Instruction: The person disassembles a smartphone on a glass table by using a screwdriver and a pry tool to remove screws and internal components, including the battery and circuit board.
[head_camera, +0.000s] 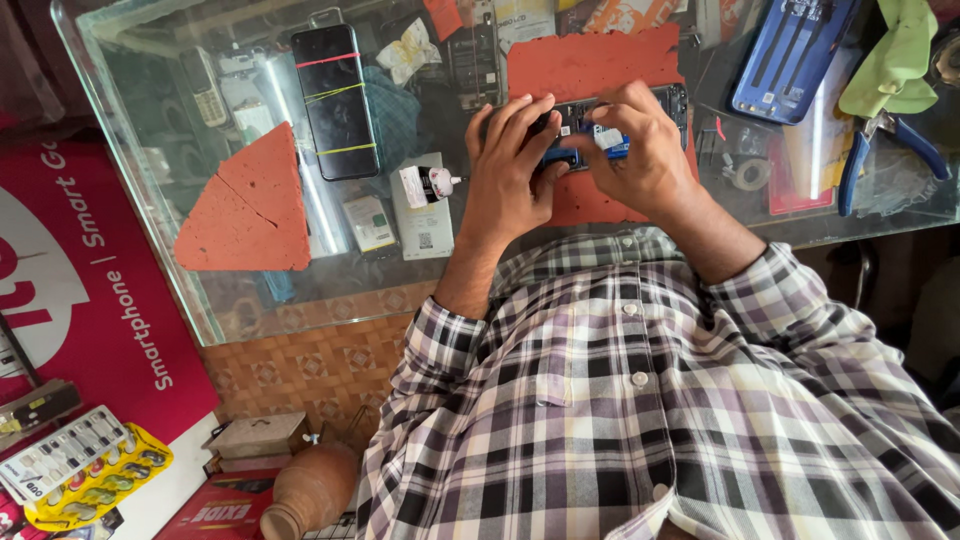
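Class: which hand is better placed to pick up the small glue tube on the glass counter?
Left, probably. The left hand sits just beside the glue tube, while the right hand, farther off on the opened phone, would have to cross over the left.

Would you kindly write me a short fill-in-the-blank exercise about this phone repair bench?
1. Both hands, left hand and right hand, hold an opened ____ over the red mat.
2. The black phone is bound with ____ rubber bands.
3. The pliers have ____ handles.
4. The bench top is made of ____.

Missing words: phone; three; blue; glass
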